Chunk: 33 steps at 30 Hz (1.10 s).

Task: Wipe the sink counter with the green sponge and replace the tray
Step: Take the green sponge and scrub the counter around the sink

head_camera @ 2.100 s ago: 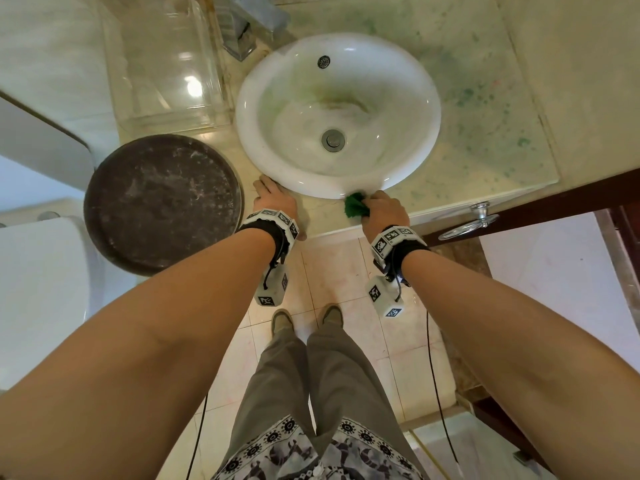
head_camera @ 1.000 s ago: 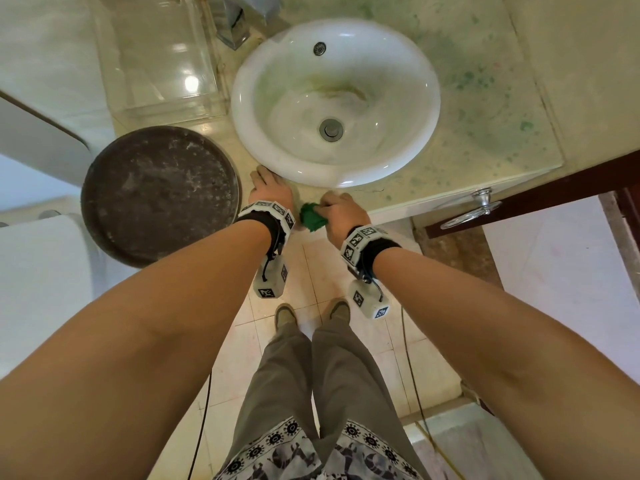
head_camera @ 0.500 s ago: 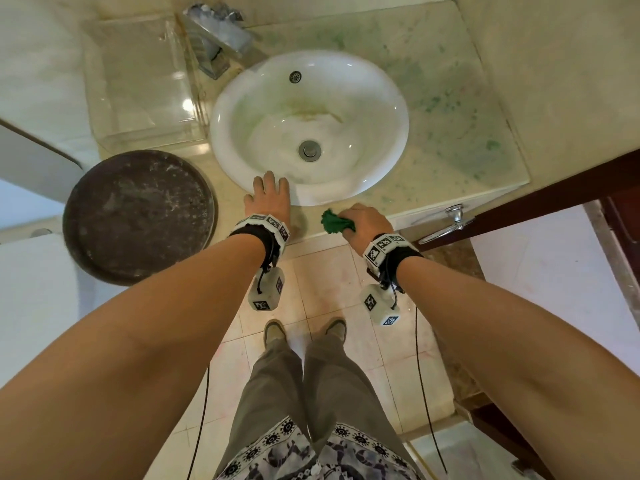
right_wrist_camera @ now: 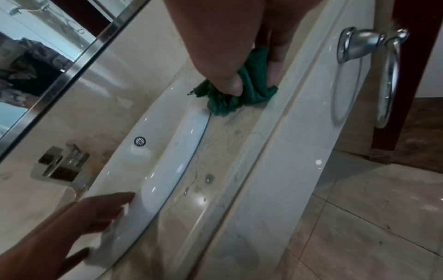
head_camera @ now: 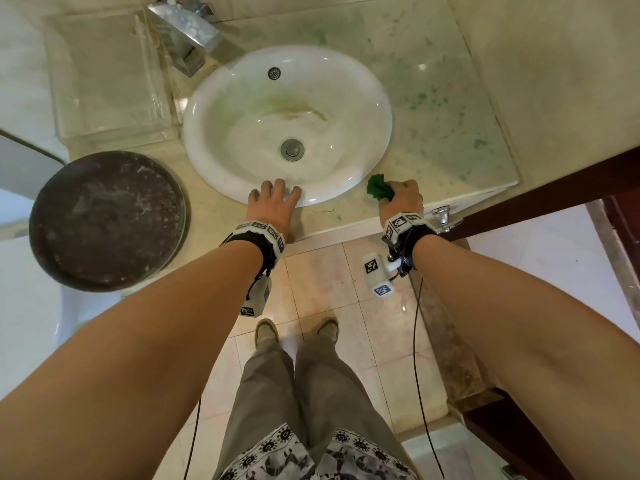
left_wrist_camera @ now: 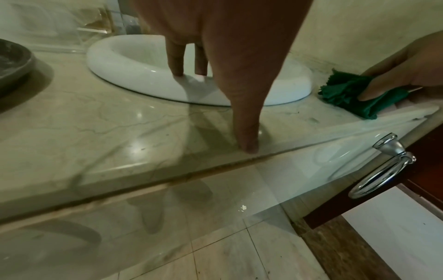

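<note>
My right hand (head_camera: 398,199) grips a crumpled green sponge (head_camera: 380,190) (left_wrist_camera: 347,94) (right_wrist_camera: 239,92) and presses it on the marble counter (head_camera: 450,140), at the front edge just right of the white sink (head_camera: 214,109). My left hand (head_camera: 273,206) lies flat with straight fingers (left_wrist_camera: 176,56) on the sink's front rim, the thumb on the counter. A round dark tray (head_camera: 107,220) sits at the counter's left end, overhanging the front edge. Green stains speckle the counter to the right of the sink.
A clear box (head_camera: 104,77) stands at the back left beside the chrome tap (head_camera: 190,32). A chrome towel ring (head_camera: 443,216) (right_wrist_camera: 374,66) hangs from the counter front just right of my right hand. A wall bounds the counter's right side.
The right hand has slid the sponge rightward along the front edge, away from the left hand. The left hand has shifted from the counter up onto the sink rim.
</note>
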Each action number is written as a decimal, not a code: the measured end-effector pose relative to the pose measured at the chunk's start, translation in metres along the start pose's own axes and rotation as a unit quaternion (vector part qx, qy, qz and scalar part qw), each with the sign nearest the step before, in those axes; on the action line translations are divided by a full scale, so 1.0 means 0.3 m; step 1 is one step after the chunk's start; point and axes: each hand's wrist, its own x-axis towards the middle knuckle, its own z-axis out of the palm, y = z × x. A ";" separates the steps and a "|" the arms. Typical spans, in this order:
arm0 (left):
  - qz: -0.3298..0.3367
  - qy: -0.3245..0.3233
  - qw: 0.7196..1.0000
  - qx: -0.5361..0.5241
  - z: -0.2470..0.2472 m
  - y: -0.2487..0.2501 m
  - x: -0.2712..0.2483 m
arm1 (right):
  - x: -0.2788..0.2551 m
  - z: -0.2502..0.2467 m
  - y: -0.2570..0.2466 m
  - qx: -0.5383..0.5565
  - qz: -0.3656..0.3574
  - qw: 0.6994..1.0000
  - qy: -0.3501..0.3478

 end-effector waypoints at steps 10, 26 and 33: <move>0.000 -0.008 1.000 -0.011 -0.025 0.002 0.002 | -0.030 0.028 -0.052 -0.043 -0.089 0.993 -0.069; -0.005 -0.006 1.000 -0.025 -0.045 0.016 -0.016 | -0.156 0.185 -0.177 -0.037 -0.248 0.961 -0.117; 0.000 -0.017 1.000 -0.008 -0.052 0.011 -0.009 | -0.102 0.128 -0.115 -0.039 -0.198 0.975 -0.090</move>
